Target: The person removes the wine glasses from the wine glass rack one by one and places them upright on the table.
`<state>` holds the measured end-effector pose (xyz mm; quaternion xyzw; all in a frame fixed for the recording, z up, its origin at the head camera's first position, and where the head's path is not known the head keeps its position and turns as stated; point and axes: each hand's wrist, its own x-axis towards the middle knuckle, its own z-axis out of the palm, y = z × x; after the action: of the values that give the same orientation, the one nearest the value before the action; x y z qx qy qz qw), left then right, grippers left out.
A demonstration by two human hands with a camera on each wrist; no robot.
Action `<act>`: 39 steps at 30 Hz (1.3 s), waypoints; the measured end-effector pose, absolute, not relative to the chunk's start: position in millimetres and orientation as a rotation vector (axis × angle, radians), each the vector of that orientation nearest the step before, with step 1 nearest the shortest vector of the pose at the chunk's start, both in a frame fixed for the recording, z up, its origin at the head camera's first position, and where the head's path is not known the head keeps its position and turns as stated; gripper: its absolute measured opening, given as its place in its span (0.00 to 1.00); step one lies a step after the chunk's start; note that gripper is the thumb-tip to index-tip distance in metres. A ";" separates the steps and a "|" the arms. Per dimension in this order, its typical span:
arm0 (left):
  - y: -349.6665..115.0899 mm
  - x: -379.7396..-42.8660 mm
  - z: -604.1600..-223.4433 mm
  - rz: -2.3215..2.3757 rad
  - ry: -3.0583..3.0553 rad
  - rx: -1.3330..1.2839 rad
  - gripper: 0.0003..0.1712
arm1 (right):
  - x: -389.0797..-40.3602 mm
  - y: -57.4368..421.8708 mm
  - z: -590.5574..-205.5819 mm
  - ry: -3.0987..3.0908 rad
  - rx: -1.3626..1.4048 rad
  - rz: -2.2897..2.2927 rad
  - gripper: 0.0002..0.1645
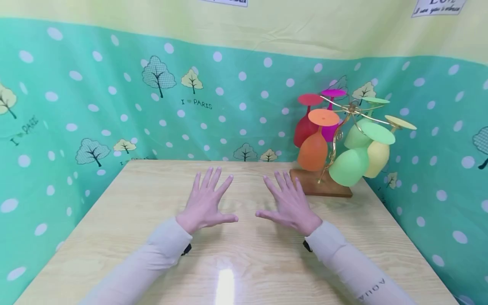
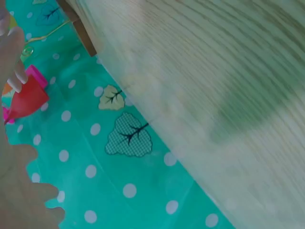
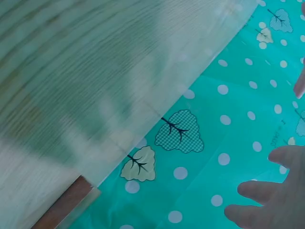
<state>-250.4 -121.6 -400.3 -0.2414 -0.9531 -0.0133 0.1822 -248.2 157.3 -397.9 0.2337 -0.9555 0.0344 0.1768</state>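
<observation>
One left hand [image 1: 206, 201] and one right hand [image 1: 287, 203]: backs upward, fingers spread wide, thumbs apart. One pale wood-grain table [image 1: 248, 262]: room for moving between the hands and leftward to the left edge. One curling gold-toned metal rack [image 1: 333, 154] on a brown rectangular wooden base [image 1: 309, 182], at the far right corner, just beyond the right hand; six inverted, coloured goblets [image 1: 355, 136] hang outward past the base. One teal, white-dotted curtain [image 1: 244, 120], behind the far edge. Writing: "AQUA", pale right sleeve [image 1: 345, 258]; "PARIS", curtain.
</observation>
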 end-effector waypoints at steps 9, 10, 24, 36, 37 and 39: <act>-94.8 -251.6 -408.7 -0.147 -2.638 -0.738 0.63 | -246.0 171.1 -406.1 -2.736 0.667 0.095 0.58; -90.9 -252.3 -409.0 -0.153 -2.641 -0.749 0.63 | -245.8 173.8 -406.5 -2.746 0.660 0.102 0.58; -48.4 -261.5 -411.5 -0.294 -2.718 -0.827 0.61 | -245.7 218.1 -411.1 -2.795 0.592 0.099 0.56; -13.4 -269.9 -413.1 -0.450 -2.789 -0.892 0.54 | -250.9 251.0 -415.9 -2.812 0.489 0.120 0.50; -10.7 -270.0 -413.0 -0.466 -2.797 -0.896 0.53 | -251.5 253.5 -416.2 -2.821 0.477 0.116 0.50; -5.2 -270.0 -412.2 -0.497 -2.812 -0.905 0.52 | -252.2 258.1 -416.1 -2.838 0.457 0.115 0.50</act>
<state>-270.0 -5.2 -412.2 -0.3015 -0.9362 -0.1654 0.0730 -252.2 258.1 -416.1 0.1575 -0.9778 0.0397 0.1322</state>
